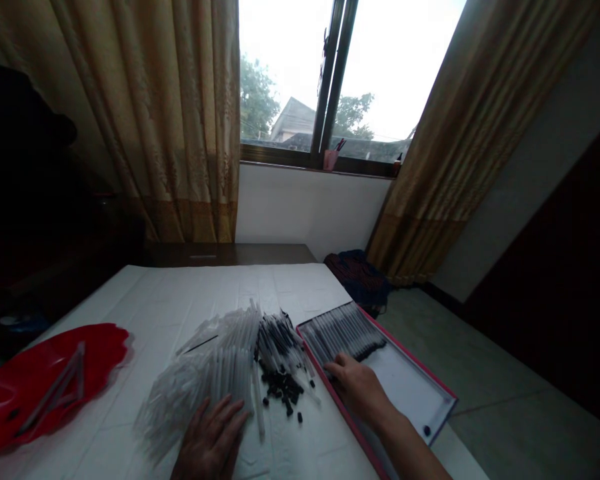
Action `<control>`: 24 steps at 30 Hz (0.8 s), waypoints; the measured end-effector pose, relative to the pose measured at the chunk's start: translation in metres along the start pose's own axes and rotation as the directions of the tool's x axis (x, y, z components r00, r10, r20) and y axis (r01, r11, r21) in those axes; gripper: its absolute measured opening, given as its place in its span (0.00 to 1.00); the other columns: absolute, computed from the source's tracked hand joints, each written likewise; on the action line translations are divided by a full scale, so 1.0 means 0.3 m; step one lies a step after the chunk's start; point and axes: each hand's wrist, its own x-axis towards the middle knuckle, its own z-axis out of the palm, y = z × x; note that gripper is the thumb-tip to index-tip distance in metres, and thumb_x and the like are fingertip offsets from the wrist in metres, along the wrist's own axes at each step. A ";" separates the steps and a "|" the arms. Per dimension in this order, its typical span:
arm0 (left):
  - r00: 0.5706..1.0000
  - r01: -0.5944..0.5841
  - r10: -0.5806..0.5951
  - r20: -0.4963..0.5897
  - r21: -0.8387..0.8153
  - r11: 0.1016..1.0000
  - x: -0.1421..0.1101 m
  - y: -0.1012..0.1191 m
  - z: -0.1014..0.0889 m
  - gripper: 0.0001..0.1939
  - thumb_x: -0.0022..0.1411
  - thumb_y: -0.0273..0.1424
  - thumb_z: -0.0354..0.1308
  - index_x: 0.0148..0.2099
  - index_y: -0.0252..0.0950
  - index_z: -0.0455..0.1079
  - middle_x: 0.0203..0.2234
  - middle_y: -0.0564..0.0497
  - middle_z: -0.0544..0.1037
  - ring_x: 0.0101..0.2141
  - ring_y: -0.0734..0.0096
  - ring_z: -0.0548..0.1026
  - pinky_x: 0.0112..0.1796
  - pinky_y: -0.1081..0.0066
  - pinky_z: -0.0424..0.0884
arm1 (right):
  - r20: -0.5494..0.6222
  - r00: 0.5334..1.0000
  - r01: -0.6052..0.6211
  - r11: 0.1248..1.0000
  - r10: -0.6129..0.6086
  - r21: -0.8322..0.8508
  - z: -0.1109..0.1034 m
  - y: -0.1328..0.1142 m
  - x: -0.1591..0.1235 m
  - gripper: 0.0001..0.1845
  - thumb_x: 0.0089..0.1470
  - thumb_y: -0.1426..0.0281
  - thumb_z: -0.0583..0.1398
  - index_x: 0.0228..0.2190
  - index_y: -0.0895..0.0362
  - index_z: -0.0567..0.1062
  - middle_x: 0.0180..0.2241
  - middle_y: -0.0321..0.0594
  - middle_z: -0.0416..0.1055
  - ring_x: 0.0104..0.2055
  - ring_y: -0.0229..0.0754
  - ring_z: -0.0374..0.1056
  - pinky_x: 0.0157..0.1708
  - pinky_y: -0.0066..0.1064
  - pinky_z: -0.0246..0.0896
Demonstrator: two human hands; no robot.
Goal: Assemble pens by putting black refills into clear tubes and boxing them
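Observation:
My left hand [213, 433] lies with its fingers outstretched on the near end of a heap of clear plastic tubes [230, 373]. Over the left side of the box [415, 393], my right hand [353, 383] is closed, fingertips down at the near end of a row of capped clear tubes [337, 333] that look like pens. Whatever is between those fingers is hidden. Thin dark-tipped sticks like pen refills [280, 340] are bunched between heap and box. Several small black caps [283, 387] lie scattered just nearer to me.
A red scalloped plastic tray [100, 340] holding a few clear pieces is at the left on the white table [155, 287]. One black cap [427, 431] sits in the box's near corner. Dark cloth [360, 273] is heaped beyond the table's far right corner.

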 end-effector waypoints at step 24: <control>0.998 -0.023 0.027 -0.054 0.071 0.997 -0.001 -0.012 0.012 0.16 0.63 0.29 0.50 0.52 0.39 0.68 0.46 0.49 0.78 0.48 0.63 0.74 0.52 0.61 0.64 | -0.469 0.881 0.208 0.935 -0.052 0.287 0.095 0.026 0.052 0.19 0.59 0.71 0.49 0.48 0.55 0.73 0.38 0.45 0.77 0.38 0.44 0.74 0.36 0.30 0.67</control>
